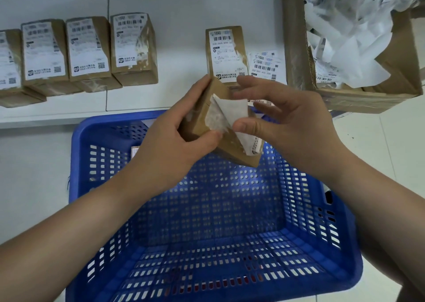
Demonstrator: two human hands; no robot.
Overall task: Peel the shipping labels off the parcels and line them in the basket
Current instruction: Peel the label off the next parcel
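Both forearms are reaching up from the lower corners toward frame centre, the left hand point(181, 138) gripping with curled fingers, the right hand point(282, 122) apparently pinching between thumb and forefinger.

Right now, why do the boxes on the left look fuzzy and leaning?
Head view: the wide-angle lens bends the edges, so the row of parcels tilts and blurs; the parcel in the hands stays sharper; lighting is soft and even, with only faint shadows inside the blue basket.
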